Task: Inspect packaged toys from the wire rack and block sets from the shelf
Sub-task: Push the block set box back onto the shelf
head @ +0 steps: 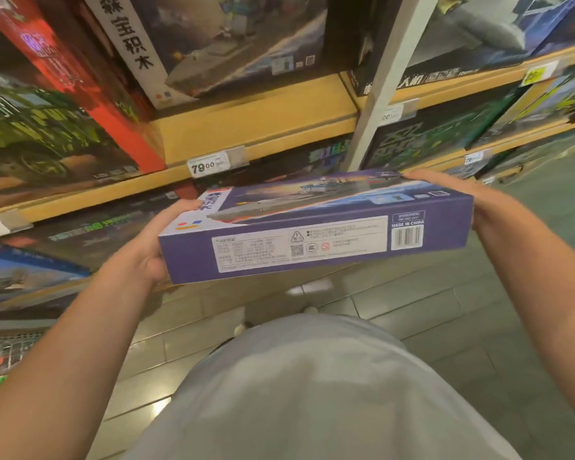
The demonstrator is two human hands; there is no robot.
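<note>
Dim, warm indoor light; overhead lamps leave glare patches on the floor tiles (161, 405). Shelf boxes (47, 127) are motion-blurred, and edges bow from wide-angle distortion.

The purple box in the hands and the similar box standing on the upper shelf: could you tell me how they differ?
The purple box lies nearly flat between the left hand and right hand, side label facing the camera; the shelf box stands on the shelf, front artwork showing. The held one has a barcode in view; the shelved one does not. Both show a grey warship.
</note>
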